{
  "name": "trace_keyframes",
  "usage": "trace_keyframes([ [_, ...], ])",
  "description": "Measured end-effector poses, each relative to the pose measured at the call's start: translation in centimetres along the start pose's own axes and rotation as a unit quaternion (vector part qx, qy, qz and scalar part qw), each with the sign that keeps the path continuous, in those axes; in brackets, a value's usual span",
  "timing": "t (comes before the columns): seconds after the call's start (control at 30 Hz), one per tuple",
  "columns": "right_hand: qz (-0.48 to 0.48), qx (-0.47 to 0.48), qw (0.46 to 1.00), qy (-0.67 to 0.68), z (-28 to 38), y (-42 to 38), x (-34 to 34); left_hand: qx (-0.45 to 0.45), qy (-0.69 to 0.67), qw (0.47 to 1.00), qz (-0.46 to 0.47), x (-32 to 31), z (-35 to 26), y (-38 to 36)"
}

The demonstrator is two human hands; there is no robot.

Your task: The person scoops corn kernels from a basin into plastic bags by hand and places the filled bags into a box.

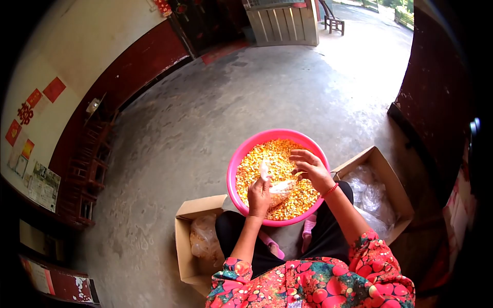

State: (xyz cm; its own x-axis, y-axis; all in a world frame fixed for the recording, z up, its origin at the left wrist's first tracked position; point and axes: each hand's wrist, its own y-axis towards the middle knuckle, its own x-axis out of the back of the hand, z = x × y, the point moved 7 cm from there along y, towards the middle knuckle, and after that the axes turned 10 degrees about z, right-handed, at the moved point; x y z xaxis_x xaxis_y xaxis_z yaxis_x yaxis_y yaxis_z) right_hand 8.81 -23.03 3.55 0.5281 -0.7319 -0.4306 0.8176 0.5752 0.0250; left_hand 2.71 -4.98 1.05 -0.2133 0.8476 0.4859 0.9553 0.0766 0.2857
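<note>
A pink basin (233,179) in front of me holds a heap of yellow-orange corn kernels (275,154). My left hand (259,196) is closed on a clear plastic bag (281,190) over the basin. Some kernels seem to be in the bag's lower part, and its upper end sticks up past my fingers. On the right side of the basin, my right hand (310,170) is raised above the corn, its fingers apart and curved, with nothing visible in them. A red bracelet circles that wrist.
Left of my knees stands an open cardboard box (181,241) with filled-looking plastic bags (204,237). Another cardboard box (393,190) on the right contains clear plastic bags (371,197). Wooden chairs (92,169) line the left wall; a wooden chair (334,23) stands near the doorway.
</note>
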Motion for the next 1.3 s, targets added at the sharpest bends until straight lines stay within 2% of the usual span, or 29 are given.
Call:
trace_keyframes([
  [0.03, -0.022, -0.011, 1.0, -0.017, 0.1, -0.4, 0.6, -0.001, 0.0, 1.0, 0.0, 0.0, 0.6, 0.1],
  [0.1, -0.013, -0.029, 0.995, -0.094, -1.1, -1.0, 1.7, 0.106, -0.084, 0.99, 0.041, -0.5, 3.8, 0.4],
  [0.13, -0.017, -0.023, 0.991, -0.127, -1.9, -1.3, 2.1, 0.146, -0.064, 0.985, 0.067, 0.1, 2.4, 0.4],
  [0.17, -0.017, -0.047, 0.989, -0.139, -3.1, -1.7, 2.5, 0.146, -0.064, 0.985, 0.066, 0.1, 2.4, 0.6],
  [0.27, -0.024, 0.004, 0.949, -0.315, -6.1, -2.3, 3.8, 0.08, -0.103, 0.991, 0.029, 1.0, 2.1, 1.3],
  [0.3, -0.019, -0.013, 0.945, -0.328, -7.1, -2.7, 4.1, 0.07, -0.138, 0.988, 0.009, 1.5, 2.3, 1.7],
  [0.37, -0.031, 0.021, 0.917, -0.398, -5.9, -4.1, 2.5, 0.062, -0.139, 0.988, -0.034, 4.9, 0.7, 2.3],
  [0.4, -0.038, -0.012, 0.917, -0.398, -6.0, -4.4, 2.5, 0.055, -0.142, 0.987, -0.051, 6.8, -1.3, 2.5],
  [0.43, -0.033, 0.006, 0.901, -0.432, -6.2, -4.5, 2.7, 0.049, -0.142, 0.986, -0.07, 8.7, -3.2, 2.5],
  [0.5, -0.058, 0.024, 0.941, -0.333, -6.9, -4.7, 3.0, 0.02, -0.167, 0.977, -0.127, 12.2, -4.3, 2.5],
  [0.57, -0.047, 0.071, 0.927, -0.364, -6.5, -4.7, 2.8, 0.007, -0.167, 0.97, -0.174, 15.8, -5.4, 1.8],
  [0.7, -0.067, 0.084, 0.894, -0.434, -5.6, -5.1, 1.9, 0.024, -0.121, 0.965, -0.232, 22.4, -4.8, -1.3],
  [0.8, -0.085, 0.137, 0.875, -0.457, -5.0, -5.3, 1.4, 0.05, -0.1, 0.956, -0.271, 26.0, -1.9, -4.9],
  [0.83, -0.085, 0.116, 0.88, -0.453, -5.0, -5.3, 1.2, 0.065, -0.09, 0.955, -0.274, 26.7, -0.6, -6.2],
  [1.0, -0.084, 0.146, 0.85, -0.5, -4.5, -5.2, 0.3, 0.162, -0.086, 0.943, -0.277, 27.3, 7.5, -14.1],
  [1.1, -0.08, 0.125, 0.846, -0.512, -4.6, -5.2, 0.2, 0.237, -0.043, 0.924, -0.296, 28.3, 13.2, -19.7],
  [1.17, -0.083, 0.11, 0.844, -0.518, -5.0, -5.3, 0.6, 0.265, -0.044, 0.907, -0.323, 29.5, 17.6, -23.3],
  [1.3, -0.079, 0.112, 0.847, -0.513, -4.6, -5.1, 0.0, 0.305, -0.02, 0.883, -0.356, 32.5, 22.2, -27.1],
])
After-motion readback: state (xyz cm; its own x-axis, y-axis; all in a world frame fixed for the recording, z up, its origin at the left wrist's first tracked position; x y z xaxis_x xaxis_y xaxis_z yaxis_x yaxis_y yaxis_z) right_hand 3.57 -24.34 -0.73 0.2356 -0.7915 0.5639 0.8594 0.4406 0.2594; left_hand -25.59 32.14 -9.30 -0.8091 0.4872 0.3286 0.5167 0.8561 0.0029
